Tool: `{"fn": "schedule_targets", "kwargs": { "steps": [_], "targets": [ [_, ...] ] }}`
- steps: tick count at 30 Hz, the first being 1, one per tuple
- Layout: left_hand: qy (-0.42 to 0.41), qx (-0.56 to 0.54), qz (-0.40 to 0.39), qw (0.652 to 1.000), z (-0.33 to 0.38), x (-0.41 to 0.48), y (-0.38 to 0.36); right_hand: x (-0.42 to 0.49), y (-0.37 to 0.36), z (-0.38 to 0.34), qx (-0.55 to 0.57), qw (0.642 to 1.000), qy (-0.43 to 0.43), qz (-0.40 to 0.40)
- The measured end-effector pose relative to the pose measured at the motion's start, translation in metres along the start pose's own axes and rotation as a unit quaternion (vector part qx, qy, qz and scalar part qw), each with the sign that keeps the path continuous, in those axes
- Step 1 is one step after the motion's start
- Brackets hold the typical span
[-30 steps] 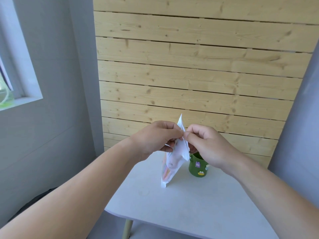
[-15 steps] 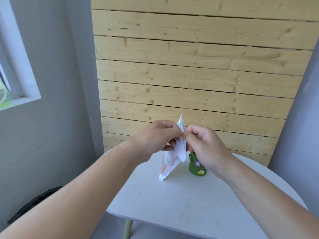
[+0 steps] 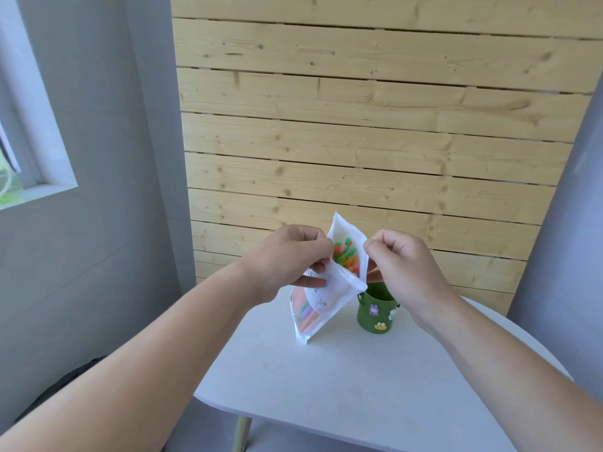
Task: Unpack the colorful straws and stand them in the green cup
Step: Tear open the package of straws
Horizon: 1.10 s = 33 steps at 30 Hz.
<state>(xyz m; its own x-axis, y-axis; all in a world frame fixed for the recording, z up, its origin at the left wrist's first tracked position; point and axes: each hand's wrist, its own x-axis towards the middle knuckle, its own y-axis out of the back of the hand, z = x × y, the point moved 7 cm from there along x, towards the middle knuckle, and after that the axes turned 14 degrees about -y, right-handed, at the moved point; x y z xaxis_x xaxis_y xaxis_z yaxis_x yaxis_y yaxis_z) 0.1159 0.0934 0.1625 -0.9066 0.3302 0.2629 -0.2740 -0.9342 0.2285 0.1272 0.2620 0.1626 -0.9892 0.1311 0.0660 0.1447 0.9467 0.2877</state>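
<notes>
The bag point(image 3: 331, 296) has just come open: a moment ago its mouth was flat between my hands, now my left hand point(image 3: 284, 259) and right hand point(image 3: 404, 265) each pinch one lip, pulled apart. The straws point(image 3: 346, 256) show between them (tips up, all inside yet). The cup point(image 3: 375, 313) waits on the table point(image 3: 359, 386) just under my right hand, so pulling them out should come next

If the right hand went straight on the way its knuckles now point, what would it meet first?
The right hand points left toward the plastic bag that it pinches, so it would probably press into the open mouth and the straws first, with the left hand beyond. Depth is unclear.
</notes>
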Motion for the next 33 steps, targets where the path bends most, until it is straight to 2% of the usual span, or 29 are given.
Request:
{"fn": "schedule_targets", "kwargs": {
  "steps": [4, 8, 13, 18, 21, 24, 29, 33],
  "targets": [
    [-0.003, 0.024, -0.013, 1.000, 0.004, 0.002, -0.006, -0.005, 0.002, -0.009, -0.031, 0.998, 0.034, 0.034],
    [0.007, 0.026, -0.007, 1.000, 0.003, 0.004, -0.009, -0.006, 0.004, -0.013, -0.025, 0.998, 0.041, 0.035],
    [0.022, 0.019, 0.056, 0.998, -0.001, 0.004, -0.001, 0.002, 0.015, -0.003, 0.003, 0.998, 0.010, 0.066],
    [0.082, -0.010, 0.049, 0.995, -0.010, -0.001, -0.014, 0.006, 0.014, 0.002, 0.034, 0.997, 0.018, 0.060],
    [0.190, -0.072, 0.019, 0.979, -0.031, -0.010, -0.024, 0.009, 0.016, 0.001, 0.031, 0.996, 0.044, 0.071],
    [0.260, -0.153, -0.007, 0.953, -0.052, -0.019, -0.031, 0.008, 0.016, -0.003, 0.012, 0.994, 0.087, 0.072],
    [0.263, -0.354, 0.024, 0.897, -0.059, -0.014, -0.043, 0.002, 0.001, -0.007, -0.013, 0.992, 0.125, 0.005],
    [0.239, -0.418, 0.094, 0.871, -0.066, 0.007, -0.042, 0.007, -0.014, 0.004, 0.021, 0.990, 0.110, -0.091]
  ]
}}
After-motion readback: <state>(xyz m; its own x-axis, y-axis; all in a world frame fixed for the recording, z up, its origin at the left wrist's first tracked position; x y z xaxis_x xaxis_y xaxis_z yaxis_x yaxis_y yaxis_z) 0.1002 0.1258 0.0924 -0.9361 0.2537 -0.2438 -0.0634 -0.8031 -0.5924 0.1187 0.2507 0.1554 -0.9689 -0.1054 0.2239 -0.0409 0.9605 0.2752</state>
